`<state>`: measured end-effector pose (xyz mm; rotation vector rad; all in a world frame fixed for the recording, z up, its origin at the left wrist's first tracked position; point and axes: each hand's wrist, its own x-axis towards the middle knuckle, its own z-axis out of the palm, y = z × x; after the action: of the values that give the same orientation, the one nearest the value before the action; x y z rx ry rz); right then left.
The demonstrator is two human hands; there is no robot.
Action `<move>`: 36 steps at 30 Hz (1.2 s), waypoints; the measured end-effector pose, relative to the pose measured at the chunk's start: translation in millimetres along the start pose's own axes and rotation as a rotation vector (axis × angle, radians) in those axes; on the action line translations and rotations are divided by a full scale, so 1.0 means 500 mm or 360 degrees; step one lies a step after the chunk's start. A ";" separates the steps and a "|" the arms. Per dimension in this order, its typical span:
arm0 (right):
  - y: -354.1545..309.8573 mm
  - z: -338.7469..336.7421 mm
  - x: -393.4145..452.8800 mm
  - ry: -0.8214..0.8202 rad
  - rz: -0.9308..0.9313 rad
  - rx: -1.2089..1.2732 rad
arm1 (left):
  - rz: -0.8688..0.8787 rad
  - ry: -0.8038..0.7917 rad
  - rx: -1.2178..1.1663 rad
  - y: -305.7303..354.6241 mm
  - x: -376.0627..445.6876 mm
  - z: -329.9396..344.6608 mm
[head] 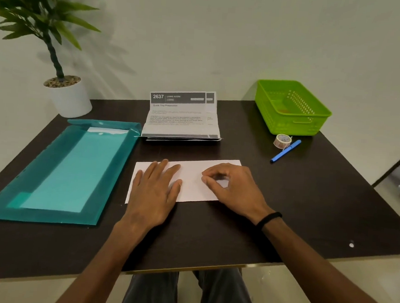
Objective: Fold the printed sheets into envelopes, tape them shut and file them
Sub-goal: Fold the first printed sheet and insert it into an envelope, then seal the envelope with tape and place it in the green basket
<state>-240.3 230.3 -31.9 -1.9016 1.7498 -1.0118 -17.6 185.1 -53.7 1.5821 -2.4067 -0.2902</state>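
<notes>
While a person is sitting at a dark table (285, 204), both hands are resting on a folded white sheet (192, 172) lying near the front middle of the tabletop. The left hand (154, 193) is lying flat with its fingers straight and spread, pressing down on the sheet's left part. The right hand (234, 189) is resting on the sheet's right part with its fingers curled, thumb and forefinger tips nearly meeting against the paper; whether they are pinching an edge cannot be told. A black band (268, 219) is circling the right wrist. Behind the sheet, a stack of printed sheets (181, 119) is standing folded, its top page headed "2637" and leaning toward the wall. To the left, a teal plastic file folder (58, 172) is lying open-mouthed with pale paper showing inside. At the far right corner, a green basket (291, 110) is sitting, with a roll of patterned tape (282, 141) and a blue pen (285, 150) just in front of it, the two touching or nearly so. A potted plant (66, 92) is standing at the far left corner.
</notes>
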 end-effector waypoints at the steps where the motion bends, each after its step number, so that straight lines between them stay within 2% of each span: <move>1: 0.008 -0.014 0.006 0.0141 0.0075 0.0049 | -0.0009 -0.0017 -0.0002 -0.001 0.001 -0.002; 4: 0.046 -0.067 0.039 0.0657 0.0289 0.0072 | -0.0051 0.0005 -0.0037 0.008 0.018 -0.014; 8: 0.107 -0.142 0.078 0.1018 0.0457 -0.0169 | -0.0007 0.0238 -0.0236 0.062 0.060 -0.031; 10: 0.133 -0.168 0.093 0.1032 0.0641 -0.0331 | 0.0072 0.0282 -0.0336 0.098 0.080 -0.028; 14: 0.162 -0.189 0.126 0.0851 0.0929 -0.0575 | 0.0228 0.0274 -0.0470 0.142 0.126 -0.007; 18: 0.179 -0.184 0.148 0.0791 0.0977 -0.0678 | 0.0315 0.0318 -0.0242 0.145 0.163 0.010; 21: 0.192 -0.178 0.152 0.0841 0.0940 -0.0715 | 0.0303 0.0236 -0.0254 0.137 0.179 0.015; 28: 0.202 -0.172 0.155 0.0867 0.1023 -0.0716 | 0.0340 0.0320 -0.0309 0.110 0.186 0.034; 31: 0.191 -0.152 0.148 0.0915 0.0786 -0.0713 | 0.0429 0.0538 -0.0524 0.107 0.180 0.031; 34: 0.144 -0.103 0.133 0.0993 0.0061 -0.0632 | 0.0443 0.0825 -0.0870 0.112 0.174 0.016; 36: 0.101 -0.062 0.116 0.0947 -0.0367 -0.0572 | 0.0296 0.0654 -0.1309 0.117 0.176 0.006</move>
<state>-299.2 172.0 -30.9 -2.2135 2.1860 -1.5622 -103.2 127.2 -30.8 0.9222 -1.7449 -0.7200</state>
